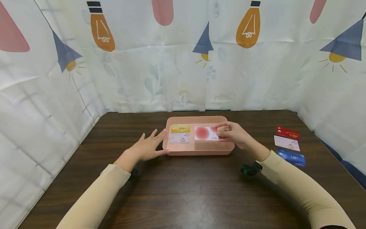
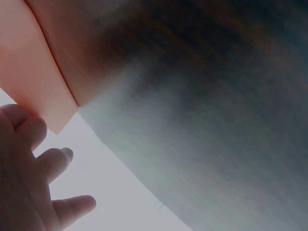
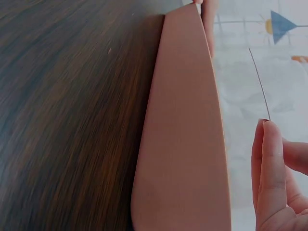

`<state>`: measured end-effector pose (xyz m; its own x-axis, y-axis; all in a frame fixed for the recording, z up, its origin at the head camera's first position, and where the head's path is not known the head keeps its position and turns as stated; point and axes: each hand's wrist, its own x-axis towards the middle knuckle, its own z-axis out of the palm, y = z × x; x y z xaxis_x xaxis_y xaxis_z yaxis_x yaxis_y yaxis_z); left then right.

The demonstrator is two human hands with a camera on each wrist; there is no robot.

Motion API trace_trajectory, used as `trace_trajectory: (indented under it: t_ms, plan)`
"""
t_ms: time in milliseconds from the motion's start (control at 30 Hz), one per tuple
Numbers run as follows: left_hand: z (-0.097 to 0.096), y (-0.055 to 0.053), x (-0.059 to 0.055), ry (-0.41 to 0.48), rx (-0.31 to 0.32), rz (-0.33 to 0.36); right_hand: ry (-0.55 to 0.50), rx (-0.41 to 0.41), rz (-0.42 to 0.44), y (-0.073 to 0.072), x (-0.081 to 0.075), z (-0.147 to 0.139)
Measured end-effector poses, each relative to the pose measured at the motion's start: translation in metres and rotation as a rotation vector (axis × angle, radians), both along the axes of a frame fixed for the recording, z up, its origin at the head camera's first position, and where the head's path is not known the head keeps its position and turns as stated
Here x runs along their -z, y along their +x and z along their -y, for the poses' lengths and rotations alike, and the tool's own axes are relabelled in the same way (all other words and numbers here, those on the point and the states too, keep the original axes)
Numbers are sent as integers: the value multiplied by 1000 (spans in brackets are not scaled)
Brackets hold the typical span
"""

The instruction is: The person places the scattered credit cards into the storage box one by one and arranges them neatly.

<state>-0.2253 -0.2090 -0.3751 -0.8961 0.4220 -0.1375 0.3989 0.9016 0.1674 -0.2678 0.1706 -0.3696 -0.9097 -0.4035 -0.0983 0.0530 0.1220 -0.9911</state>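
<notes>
A white card with red circles (image 1: 201, 133) is pinched at its right end by my right hand (image 1: 235, 135), over the right half of a pink tray (image 1: 197, 153). The right wrist view shows that card edge-on, a thin line (image 3: 260, 84) rising from the fingertips above the tray wall. My left hand (image 1: 148, 147) has its fingers spread, with fingertips and thumb touching the tray's left side. Inside the tray on the left lie a yellow card (image 1: 180, 128) and, just nearer, a white card with small pictures (image 1: 179, 138).
On the table (image 1: 188, 190) to the right lie a red VIP card (image 1: 288, 133), a white card (image 1: 287, 143) and a blue VIP card (image 1: 291, 157). A patterned white curtain (image 1: 177, 73) hangs behind the table's far edge.
</notes>
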Motion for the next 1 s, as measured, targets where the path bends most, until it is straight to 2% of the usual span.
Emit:
trace_trajectory:
  t_ms: [500,667,1000]
  plan:
    - [0,0,0,10,0,5,-52,-61,33,-4,7,42]
    - [1,1,1,16,6,-5,-72,-52,50,-4,8,52]
    - [1,0,1,10,15,-15,-41,-94,103,-7,11,73]
